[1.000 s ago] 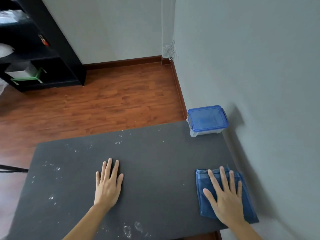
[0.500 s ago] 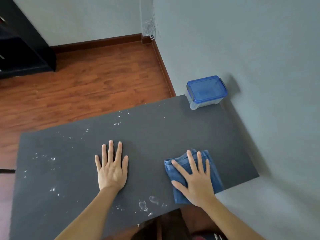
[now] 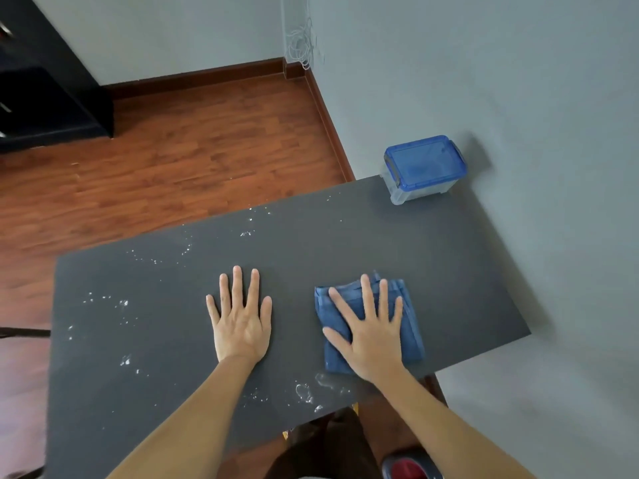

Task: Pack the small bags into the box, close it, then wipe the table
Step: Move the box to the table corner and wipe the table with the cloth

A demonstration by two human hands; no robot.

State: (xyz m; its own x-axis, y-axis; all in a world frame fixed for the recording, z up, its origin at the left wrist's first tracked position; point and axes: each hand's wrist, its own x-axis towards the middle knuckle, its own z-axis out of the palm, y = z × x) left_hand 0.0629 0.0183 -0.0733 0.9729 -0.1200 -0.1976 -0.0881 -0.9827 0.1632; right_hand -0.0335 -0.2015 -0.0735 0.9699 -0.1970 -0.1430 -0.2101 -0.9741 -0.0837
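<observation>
A clear box with its blue lid closed (image 3: 424, 167) stands at the far right corner of the dark grey table (image 3: 397, 243), close to the wall. My right hand (image 3: 370, 331) presses flat, fingers spread, on a folded blue cloth (image 3: 409, 326) near the table's front right. My left hand (image 3: 240, 316) lies flat on the bare tabletop, a little left of the cloth. White powdery specks (image 3: 306, 392) dot the table near the front edge, on the left side and toward the back. No small bags are in view.
A grey wall (image 3: 518, 98) runs along the table's right side. Wooden floor (image 3: 173, 160) lies beyond the far edge, with a black shelf unit (image 3: 45, 98) at the back left. A red and dark shoe (image 3: 409, 466) shows below the front edge.
My right hand has slid the cloth leftward from the right edge toward the table's middle. The left hand stayed flat in place. The view has tilted and shifted.
</observation>
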